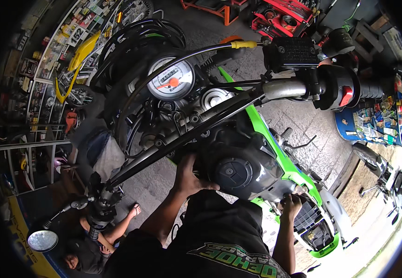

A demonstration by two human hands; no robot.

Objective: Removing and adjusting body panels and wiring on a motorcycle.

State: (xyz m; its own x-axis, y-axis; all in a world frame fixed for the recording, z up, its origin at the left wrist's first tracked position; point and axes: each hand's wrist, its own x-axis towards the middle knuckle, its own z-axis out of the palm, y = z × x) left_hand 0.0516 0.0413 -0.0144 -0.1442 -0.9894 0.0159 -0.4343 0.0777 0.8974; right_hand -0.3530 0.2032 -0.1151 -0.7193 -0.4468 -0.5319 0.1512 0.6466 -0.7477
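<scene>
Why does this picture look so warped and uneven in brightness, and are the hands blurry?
In the head view, the shelving bows along the fisheye rim, and the corners go black; in the head view, the floor at lower right is washed out; in the head view, neither the left hand nor the right hand shows obvious motion blur.

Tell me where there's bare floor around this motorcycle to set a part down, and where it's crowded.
Bare stone floor lies between the green side shroud and the blue display rack, below the right handlebar switch housing. Another patch borders the orange metal stand at the top. Crowded: the red tool tray and the packed shelves at left.
</scene>
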